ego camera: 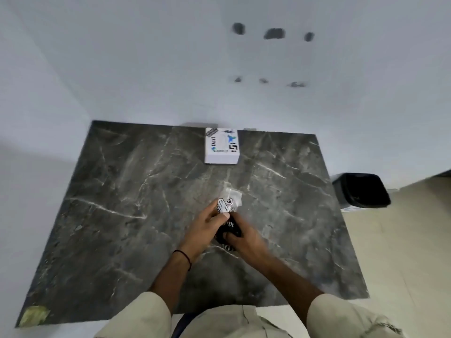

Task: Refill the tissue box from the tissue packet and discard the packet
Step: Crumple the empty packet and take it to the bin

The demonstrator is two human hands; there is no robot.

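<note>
The tissue packet [228,217] lies on the dark marble table [127,196], on the near side of the tissue box [221,146] and well apart from it. It looks crumpled and mostly flat: a clear, printed end points toward the box while the darker end is bunched under the hands, which suggests it is already emptied and is being gathered up for disposal.

Both hands work it together. The left hand [207,224] has its fingers closed on the packet's left edge, thumb laid across the printed part. The right hand [244,237] pinches the dark end from the right, fingers curled shut around it. Squeezing from 2 sides like this would compact the loose film so it carries easily.

The tissue box sits against the wall at the table's far edge, lying flat with its printed top upward, out of the way. To the right of the box, off the table and on the floor, stands a black bin [361,190] with an open mouth, the likely place for the packet.
</note>
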